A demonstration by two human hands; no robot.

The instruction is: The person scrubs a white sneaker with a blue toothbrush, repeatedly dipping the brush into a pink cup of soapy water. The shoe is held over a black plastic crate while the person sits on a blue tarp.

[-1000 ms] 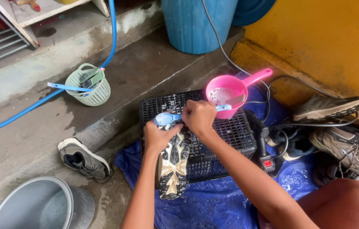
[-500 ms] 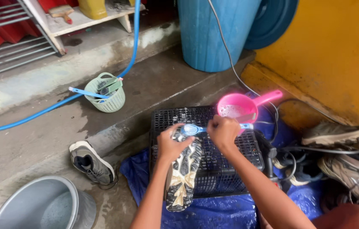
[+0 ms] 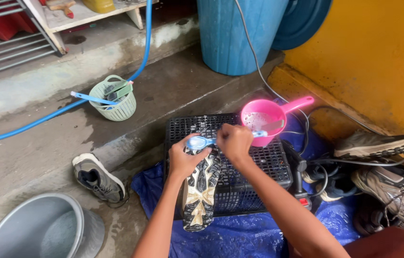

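Two hands grip: left [image 3: 183,160] a lugged rubber shoe sole [image 3: 199,191], right [image 3: 234,141] a blue plastic brush [image 3: 202,142].

The left hand [image 3: 183,160] grips the toe end of a sports shoe turned sole-up, its black, white and gold tread [image 3: 201,191] facing the camera, resting on an upturned black plastic crate [image 3: 259,167]. The right hand [image 3: 234,142] holds a light blue plastic brush [image 3: 201,141] against the shoe's toe. A pink plastic dipper with a long handle [image 3: 269,117] sits on the crate's far corner. The crate stands on a blue tarpaulin [image 3: 240,236]. A grey shoe [image 3: 98,177] lies on wet concrete beside a metal basin [image 3: 39,229]; a pale green basket [image 3: 115,99] stands further off.
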